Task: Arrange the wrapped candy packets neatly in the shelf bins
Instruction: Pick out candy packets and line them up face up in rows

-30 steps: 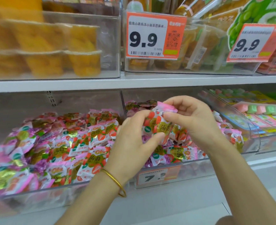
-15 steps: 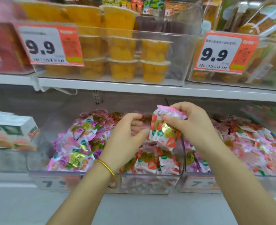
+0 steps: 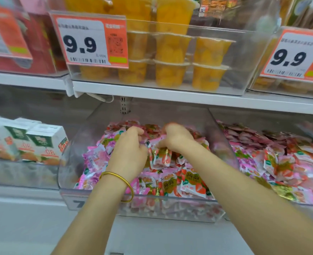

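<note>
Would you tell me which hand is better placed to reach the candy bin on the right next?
Probably the right hand, which grips a candy packet: it lies nearer the right bin, while the left hand sits further left in the middle bin.

Above the grip, open air up to the white shelf (image 3: pixel 170 97) — walls of the clear bin (image 3: pixel 81 138) close either side.

Shop shelving, close up, in even, bright light.
A long white metal shelf board (image 3: pixel 170 94) runs across, with a perforated grey upright (image 3: pixel 125 105) below it. Above stand clear plastic cups of yellow fruit (image 3: pixel 172 74) beside orange-and-white "9.9" price tags (image 3: pixel 89 41). White cartons with green labels (image 3: pixel 41 138) sit lower left.
</note>
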A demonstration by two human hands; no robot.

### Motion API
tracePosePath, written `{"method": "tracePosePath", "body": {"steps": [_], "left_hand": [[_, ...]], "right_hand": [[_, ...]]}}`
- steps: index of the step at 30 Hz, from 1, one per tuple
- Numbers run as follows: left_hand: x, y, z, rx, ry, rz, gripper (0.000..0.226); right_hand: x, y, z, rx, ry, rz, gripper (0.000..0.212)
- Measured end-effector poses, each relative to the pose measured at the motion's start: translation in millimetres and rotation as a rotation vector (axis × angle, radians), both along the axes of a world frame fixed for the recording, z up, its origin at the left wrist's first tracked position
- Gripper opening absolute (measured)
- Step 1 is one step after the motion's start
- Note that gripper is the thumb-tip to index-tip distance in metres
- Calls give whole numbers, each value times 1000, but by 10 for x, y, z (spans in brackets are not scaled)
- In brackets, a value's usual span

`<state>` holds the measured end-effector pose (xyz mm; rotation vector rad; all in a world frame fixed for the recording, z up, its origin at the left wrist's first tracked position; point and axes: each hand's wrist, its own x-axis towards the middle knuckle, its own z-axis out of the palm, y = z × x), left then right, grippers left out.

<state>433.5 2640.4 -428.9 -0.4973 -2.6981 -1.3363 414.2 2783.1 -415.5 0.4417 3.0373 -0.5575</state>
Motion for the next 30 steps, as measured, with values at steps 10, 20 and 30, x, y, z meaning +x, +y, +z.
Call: {"method": "tracePosePath", "body": {"steps": [10, 20, 30], "left_hand": [[-4, -73, 54, -24, -5, 17, 41], [3, -98, 79, -17, -1, 3, 39], [13, -57, 97, 20, 37, -6, 35]], "right_hand": [[108, 91, 20, 334, 96, 218, 41], [215, 125, 3, 361, -73, 439, 64], [426, 197, 87, 285, 188, 445, 35]]}}
